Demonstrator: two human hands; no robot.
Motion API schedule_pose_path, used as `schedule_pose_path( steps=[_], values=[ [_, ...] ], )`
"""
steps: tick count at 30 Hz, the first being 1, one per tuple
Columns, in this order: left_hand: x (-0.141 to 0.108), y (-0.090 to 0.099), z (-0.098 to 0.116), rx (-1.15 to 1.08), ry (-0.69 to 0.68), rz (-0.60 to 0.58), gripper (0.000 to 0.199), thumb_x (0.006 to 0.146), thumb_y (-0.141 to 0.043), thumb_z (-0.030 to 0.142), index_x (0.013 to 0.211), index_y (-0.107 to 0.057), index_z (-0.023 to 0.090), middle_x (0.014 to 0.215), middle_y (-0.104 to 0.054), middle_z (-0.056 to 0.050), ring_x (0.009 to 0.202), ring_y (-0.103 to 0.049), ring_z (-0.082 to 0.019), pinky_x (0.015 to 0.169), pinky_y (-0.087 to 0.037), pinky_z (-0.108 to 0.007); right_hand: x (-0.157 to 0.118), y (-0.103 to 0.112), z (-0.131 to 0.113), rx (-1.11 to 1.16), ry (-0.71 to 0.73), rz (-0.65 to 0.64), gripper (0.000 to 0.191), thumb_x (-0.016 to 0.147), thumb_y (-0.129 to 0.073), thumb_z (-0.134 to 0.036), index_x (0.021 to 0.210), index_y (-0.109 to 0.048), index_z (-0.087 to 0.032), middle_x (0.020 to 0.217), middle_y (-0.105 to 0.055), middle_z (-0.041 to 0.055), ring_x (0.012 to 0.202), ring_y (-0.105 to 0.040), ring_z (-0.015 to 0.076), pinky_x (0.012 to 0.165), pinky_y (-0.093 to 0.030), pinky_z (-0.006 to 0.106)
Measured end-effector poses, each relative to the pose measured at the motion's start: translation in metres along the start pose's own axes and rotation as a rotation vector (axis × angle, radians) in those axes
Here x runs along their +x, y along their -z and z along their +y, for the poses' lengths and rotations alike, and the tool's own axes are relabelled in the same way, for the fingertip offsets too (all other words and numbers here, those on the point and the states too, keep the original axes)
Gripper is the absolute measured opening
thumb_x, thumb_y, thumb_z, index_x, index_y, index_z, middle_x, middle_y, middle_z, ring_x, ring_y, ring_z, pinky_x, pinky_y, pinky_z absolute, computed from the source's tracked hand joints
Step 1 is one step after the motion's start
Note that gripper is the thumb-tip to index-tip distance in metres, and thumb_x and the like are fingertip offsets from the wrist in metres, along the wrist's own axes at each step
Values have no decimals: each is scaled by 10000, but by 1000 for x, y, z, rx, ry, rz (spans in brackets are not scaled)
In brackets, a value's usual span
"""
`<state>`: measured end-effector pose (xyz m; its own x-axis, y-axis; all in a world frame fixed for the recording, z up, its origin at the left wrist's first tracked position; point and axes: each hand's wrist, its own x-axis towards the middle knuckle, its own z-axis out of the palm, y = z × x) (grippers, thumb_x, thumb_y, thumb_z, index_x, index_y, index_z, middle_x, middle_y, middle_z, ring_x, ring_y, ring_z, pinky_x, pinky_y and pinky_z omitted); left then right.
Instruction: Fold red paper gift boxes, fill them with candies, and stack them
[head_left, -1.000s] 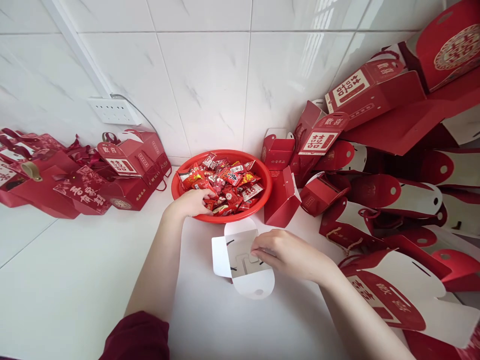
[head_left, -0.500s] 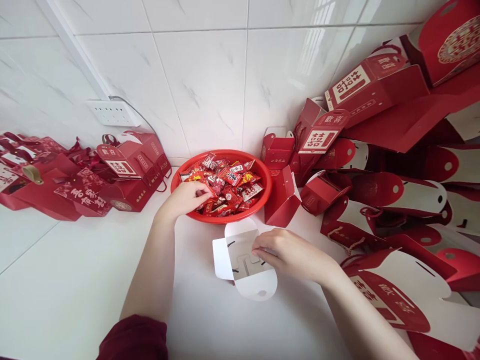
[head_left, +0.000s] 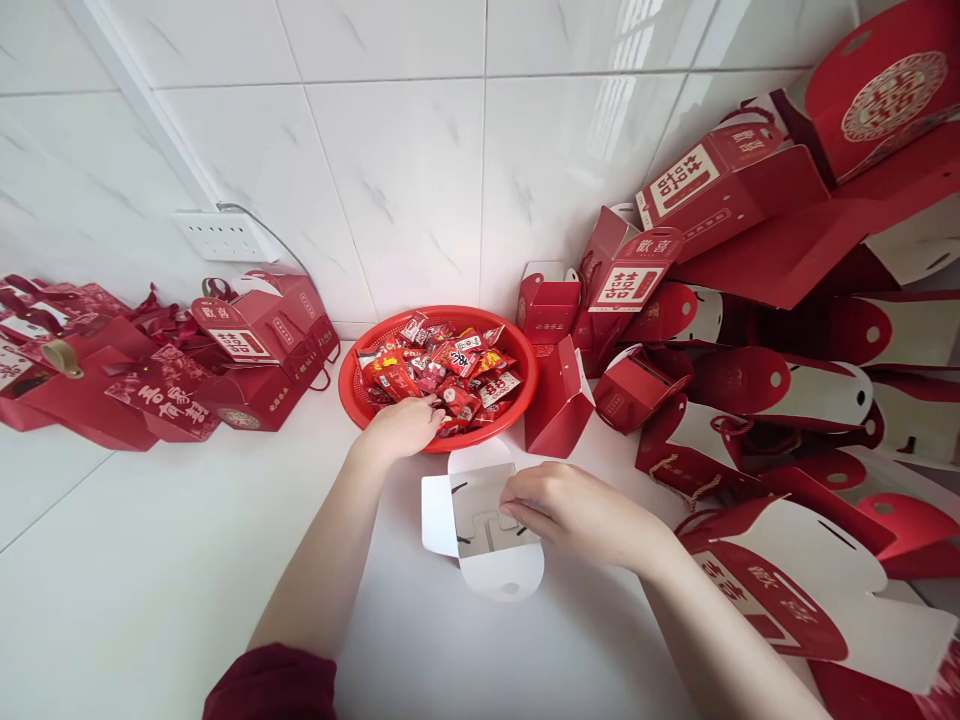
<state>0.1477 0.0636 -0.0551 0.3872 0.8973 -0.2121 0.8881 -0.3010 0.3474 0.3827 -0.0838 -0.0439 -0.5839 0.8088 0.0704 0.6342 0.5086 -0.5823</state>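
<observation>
A red plastic basket point(head_left: 529, 390) holds a heap of wrapped candies point(head_left: 457, 368), mostly in red wrappers. My left hand point(head_left: 403, 426) reaches over the basket's near rim, with its fingers curled and the tips down among the candies; the wrappers under them are partly hidden. In front of the basket an open paper gift box point(head_left: 480, 530) stands with its white flaps spread, and slits and folded tabs show inside on its bottom. My right hand point(head_left: 562, 505) pinches the right side of this box between thumb and fingers.
Red gift boxes point(head_left: 750, 380) are piled along the right, some close beside the basket. At the left stand more red boxes point(head_left: 259, 350) and red gift bags point(head_left: 97, 370) with ribbons. A socket strip point(head_left: 223, 238) with a cable is on the tiled wall behind.
My left hand has moved right and slightly toward me along the basket's near rim, and its fingertips are in a different part of the candies. My right hand stays on the box.
</observation>
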Motion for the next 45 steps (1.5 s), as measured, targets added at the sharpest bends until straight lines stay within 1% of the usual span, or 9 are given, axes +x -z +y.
schedule_pose_path(
  steps=[8, 12, 15, 20, 24, 27, 30, 38, 45],
  values=[
    [-10, 17, -6, -117, -158, 20, 391, 911, -510, 379, 1237, -674, 240, 1398, -576, -9, 1309, -517, -239, 1107, -388, -316, -2, 4, -1, -31, -11, 21, 264, 982, -470, -206, 730, -544, -191, 711, -607, 2, 641, -507, 133, 595, -359, 261],
    [-24, 30, -2, -394, -217, 95, 474, 866, -616, 409, 1320, -615, 274, 1470, -497, 0, 1357, -463, -246, 1118, -400, -353, -2, 4, -2, 21, -47, 59, 217, 982, -475, -217, 808, -603, -197, 736, -636, 7, 636, -539, 137, 615, -407, 269],
    [-37, 38, 6, -663, -232, 156, 513, 841, -676, 393, 1338, -597, 290, 1494, -467, -9, 1388, -423, -241, 1129, -396, -360, 2, 1, -2, 184, -109, 204, 135, 986, -489, -265, 1005, -616, -223, 921, -680, 27, 746, -614, 151, 656, -464, 274],
    [-56, 40, 23, -981, -299, -129, 417, 813, -727, 335, 1221, -691, 261, 1370, -597, -58, 1338, -487, -267, 1120, -409, -394, 14, -4, 4, 708, -164, 512, 453, 952, -565, -427, 1343, -416, -252, 1250, -606, 101, 895, -657, 170, 760, -554, 332],
    [-64, 28, 43, -1012, -338, -281, 384, 790, -751, 292, 1166, -714, 227, 1281, -658, -91, 1163, -630, -265, 963, -537, -380, 19, -4, 7, 963, -115, 533, 340, 898, -645, -454, 1110, -588, -195, 997, -685, 64, 764, -658, 143, 735, -569, 318],
    [-69, 19, 56, -951, -354, -120, 403, 773, -767, 279, 1162, -679, 223, 1183, -700, -80, 1009, -686, -218, 842, -577, -331, 19, -3, 4, 1038, -132, 522, 284, 840, -724, -439, 910, -635, -179, 816, -693, 32, 700, -651, 136, 685, -579, 298],
    [-74, 15, 64, -868, -354, 2, 358, 763, -775, 298, 1096, -676, 208, 1067, -726, -60, 949, -694, -205, 812, -578, -315, 16, -2, 0, 1103, -151, 535, 282, 816, -753, -427, 889, -634, -183, 800, -704, 27, 712, -677, 142, 691, -597, 301],
    [-76, 16, 67, -960, -277, -104, 224, 785, -752, 356, 886, -752, 155, 839, -754, -73, 801, -716, -208, 725, -592, -317, 14, -6, -1, 1127, -134, 527, 282, 819, -748, -440, 881, -632, -191, 771, -694, 22, 694, -674, 148, 699, -593, 313],
    [-74, 18, 62, -859, -228, -24, 255, 778, -740, 418, 737, -680, 173, 681, -673, -21, 663, -642, -159, 558, -504, -246, 15, -5, -4, 990, -85, 499, 230, 860, -701, -384, 918, -579, -198, 929, -654, 34, 856, -615, 156, 781, -527, 305]
  ],
)
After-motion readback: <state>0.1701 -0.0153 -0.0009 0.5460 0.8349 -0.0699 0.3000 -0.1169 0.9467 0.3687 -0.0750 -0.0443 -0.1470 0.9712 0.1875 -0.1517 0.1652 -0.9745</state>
